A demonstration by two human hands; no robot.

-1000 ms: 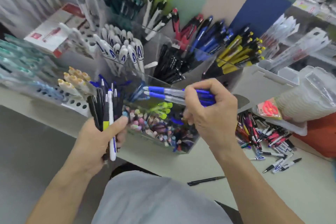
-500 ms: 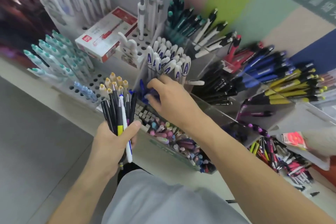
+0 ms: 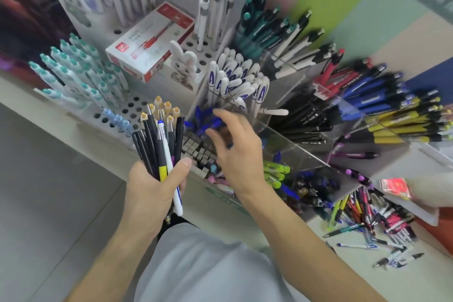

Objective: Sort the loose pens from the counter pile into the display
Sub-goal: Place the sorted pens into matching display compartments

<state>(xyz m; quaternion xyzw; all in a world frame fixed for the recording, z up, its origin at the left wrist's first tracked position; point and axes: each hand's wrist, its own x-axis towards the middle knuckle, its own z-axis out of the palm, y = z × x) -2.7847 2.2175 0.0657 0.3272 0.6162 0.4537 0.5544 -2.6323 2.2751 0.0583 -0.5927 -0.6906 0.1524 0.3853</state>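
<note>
My left hand (image 3: 157,191) grips a bundle of pens (image 3: 159,144), mostly black, with one white-and-blue and one with a yellow grip, tips pointing up. My right hand (image 3: 235,149) hovers with loosely spread fingers just in front of a clear compartment of blue pens (image 3: 203,119) in the display (image 3: 289,137) and holds nothing. The loose pile of mixed pens (image 3: 367,213) lies on the counter at the lower right.
White pens with blue marks (image 3: 235,81), black pens (image 3: 306,117), blue, red and yellow-black pens fill other compartments. A perforated white stand (image 3: 132,105) holds teal-capped pens on the left. A red-and-white pen box (image 3: 149,39) lies behind. Erasers fill a front bin (image 3: 198,154).
My right hand carried several blue pens left to the blue-pen compartment, let them go and now draws back with spread fingers. The left hand keeps its bundle.
</note>
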